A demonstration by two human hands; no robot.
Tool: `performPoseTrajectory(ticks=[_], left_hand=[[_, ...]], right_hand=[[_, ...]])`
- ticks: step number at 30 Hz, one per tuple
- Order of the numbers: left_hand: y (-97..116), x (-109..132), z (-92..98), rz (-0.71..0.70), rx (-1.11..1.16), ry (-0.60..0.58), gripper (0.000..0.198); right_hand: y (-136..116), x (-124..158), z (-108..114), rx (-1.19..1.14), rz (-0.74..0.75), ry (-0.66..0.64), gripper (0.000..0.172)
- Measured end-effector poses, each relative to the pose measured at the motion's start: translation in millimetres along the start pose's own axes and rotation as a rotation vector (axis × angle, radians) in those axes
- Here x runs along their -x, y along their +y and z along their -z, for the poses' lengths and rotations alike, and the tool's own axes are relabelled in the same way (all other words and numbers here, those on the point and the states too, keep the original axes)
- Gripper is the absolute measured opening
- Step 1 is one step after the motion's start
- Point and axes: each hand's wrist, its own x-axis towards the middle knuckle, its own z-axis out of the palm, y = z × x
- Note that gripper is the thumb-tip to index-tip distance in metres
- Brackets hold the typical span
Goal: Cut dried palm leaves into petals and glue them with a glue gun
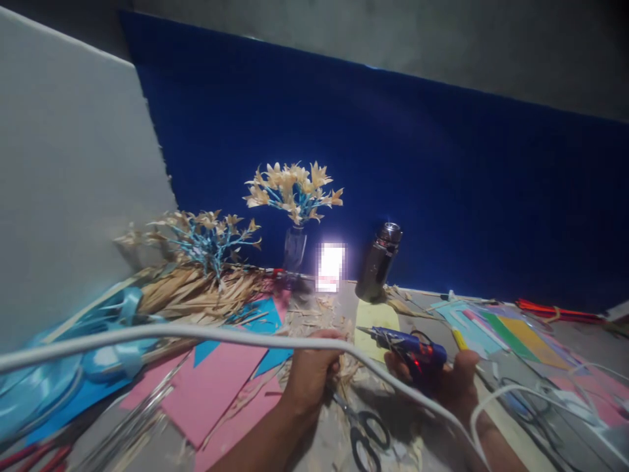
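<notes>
My right hand [455, 387] is wrapped round a blue hot glue gun [413, 346] with a small red light glowing on it. The gun's nozzle points left, over a pale yellow sheet [381, 328]. To the left, my left hand [314, 370] is closed, its fingers curled together above scattered straw bits; whatever it holds is too small or hidden to make out. A thick white cable [221, 334] crosses in front of both hands. Dark-handled scissors [366, 436] lie on the table just below and right of my left hand.
Cream flowers [295, 190] stand in a clear vase [295, 248], with more flowers [211, 242] over dried husks [191, 295] at left. A bright blurred screen [331, 267] and a dark flask [378, 262] stand at the back. Pink paper [216, 387], blue ribbon [115, 341] and coloured sheets [515, 334] surround them.
</notes>
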Motion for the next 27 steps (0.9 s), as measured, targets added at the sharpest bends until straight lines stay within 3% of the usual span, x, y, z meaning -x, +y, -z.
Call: performPoseTrajectory(ticks=[8,21,27], left_hand=[[6,6,-4.3,-0.073,-0.052,0.022,0.026],[19,15,-8.3,-0.106,-0.120,0.021,0.018],[19,15,-8.7,-0.115,-0.130,0.014,0.019]], right_hand=[[9,11,16,-0.129,-0.060,0.127,0.104],[9,14,9,-0.110,-0.068,0.110,0.098],[14,15,25,-0.191,-0.151,0.073,0.103]])
